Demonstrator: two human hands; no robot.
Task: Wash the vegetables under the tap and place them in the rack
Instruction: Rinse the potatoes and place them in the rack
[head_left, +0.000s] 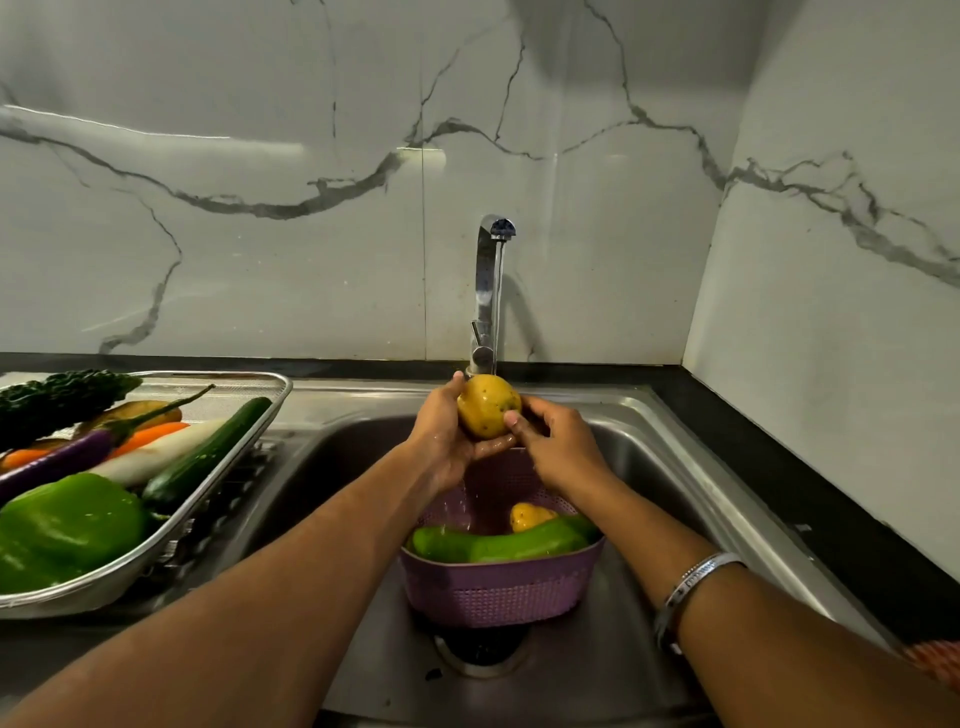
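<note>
Steel sink (649, 415), perhaps knobbly potato (488, 405)

A home kitchen. Shown by a steel sink (675, 431) set into a dark bench (779, 467), with a chrome tap (488, 291) at its back running water. Marble-look wall panels (260, 182) with grey veins behind and to the right, meeting in a corner. A steel rack (156, 551) on the drainboard at left, loaded with vegetables (104, 467): pepper, cucumber, eggplant, carrot, bitter gourd. A purple basket (498, 592) in the basin over the drain (480, 652), holding more produce. Bare hands (561, 447) holding a potato (488, 405) under the stream.
</note>
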